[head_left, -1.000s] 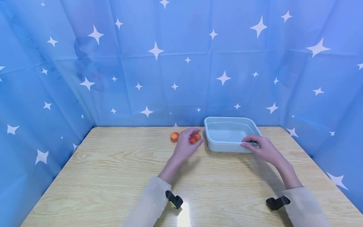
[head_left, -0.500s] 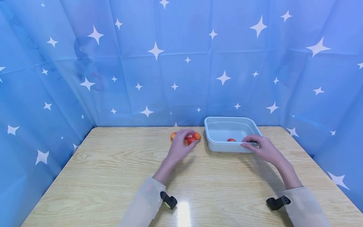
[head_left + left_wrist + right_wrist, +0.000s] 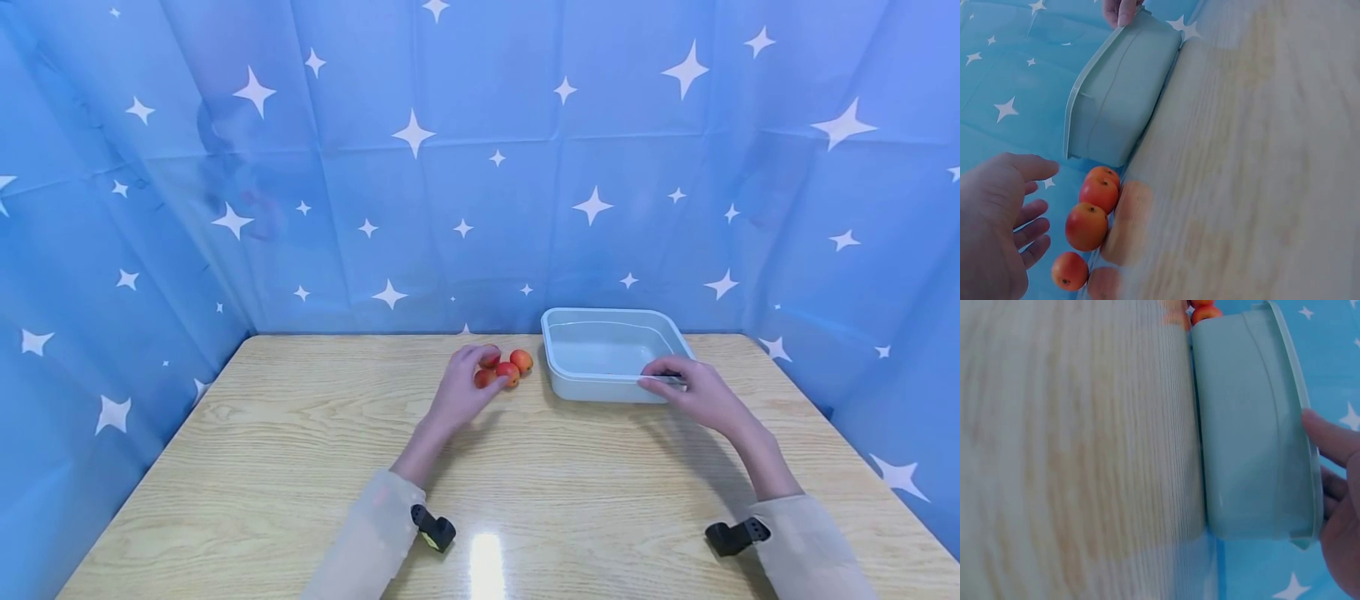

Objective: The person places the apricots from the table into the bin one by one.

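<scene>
Several small red-and-orange fruits, like little apples, lie in a cluster on the table, one fruit point(image 3: 521, 360) at its right end. My left hand point(image 3: 459, 390) reaches over the left of this group, thumb and fingers apart. In the left wrist view that hand point(image 3: 994, 222) shows loosely bent fingers with a gap between them and the nearest fruit point(image 3: 1086, 226). To the right stands a pale blue plastic bin point(image 3: 600, 390), upright and open-topped. My right hand point(image 3: 697, 393) pinches its front rim near the right corner; in the right wrist view the thumb point(image 3: 1329, 434) lies against the rim.
The wooden table point(image 3: 300, 467) ends at a blue curtain point(image 3: 480, 208) with white stars, which hangs behind and along both sides. The bin's front wall hides part of its floor.
My left hand has moved left, from beside the bin to the fruits. A red fruit showed inside the bin half a second ago and is hidden now. The right hand stays put.
</scene>
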Demonstrator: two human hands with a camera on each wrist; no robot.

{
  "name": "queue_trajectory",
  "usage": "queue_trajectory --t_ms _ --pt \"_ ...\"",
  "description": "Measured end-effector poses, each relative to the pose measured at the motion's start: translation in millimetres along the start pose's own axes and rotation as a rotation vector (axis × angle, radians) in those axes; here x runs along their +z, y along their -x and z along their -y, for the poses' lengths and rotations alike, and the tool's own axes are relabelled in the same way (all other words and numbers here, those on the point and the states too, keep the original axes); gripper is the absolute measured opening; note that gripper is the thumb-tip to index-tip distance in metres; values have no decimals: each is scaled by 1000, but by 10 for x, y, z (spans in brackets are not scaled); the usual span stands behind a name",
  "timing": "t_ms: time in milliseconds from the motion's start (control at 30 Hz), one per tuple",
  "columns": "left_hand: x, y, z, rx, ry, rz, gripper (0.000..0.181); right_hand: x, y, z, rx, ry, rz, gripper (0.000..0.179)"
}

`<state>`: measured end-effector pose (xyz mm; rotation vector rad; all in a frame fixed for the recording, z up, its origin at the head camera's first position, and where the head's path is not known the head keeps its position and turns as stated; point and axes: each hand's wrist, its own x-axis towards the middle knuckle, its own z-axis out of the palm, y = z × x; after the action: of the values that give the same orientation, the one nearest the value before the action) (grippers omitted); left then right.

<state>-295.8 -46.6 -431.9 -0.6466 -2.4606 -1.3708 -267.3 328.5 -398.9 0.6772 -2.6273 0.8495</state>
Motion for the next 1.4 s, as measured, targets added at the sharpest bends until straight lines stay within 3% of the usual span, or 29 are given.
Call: queue_trajectory --t_ms 300,533,767,1400 --pt "-69 6 59 -21 27 33 46 -9 4 11 5 -5 1 7" --pt "-80 28 79 -67 -35 84 48 -12 0 18 5 -4 -4 6" --pt "-69 49 98 -72 -89 117 42 -4 1 6 6 -1 -4 6" --pt "-54 42 163 -101 -59 107 26 -13 9 24 0 -3 -2 6"
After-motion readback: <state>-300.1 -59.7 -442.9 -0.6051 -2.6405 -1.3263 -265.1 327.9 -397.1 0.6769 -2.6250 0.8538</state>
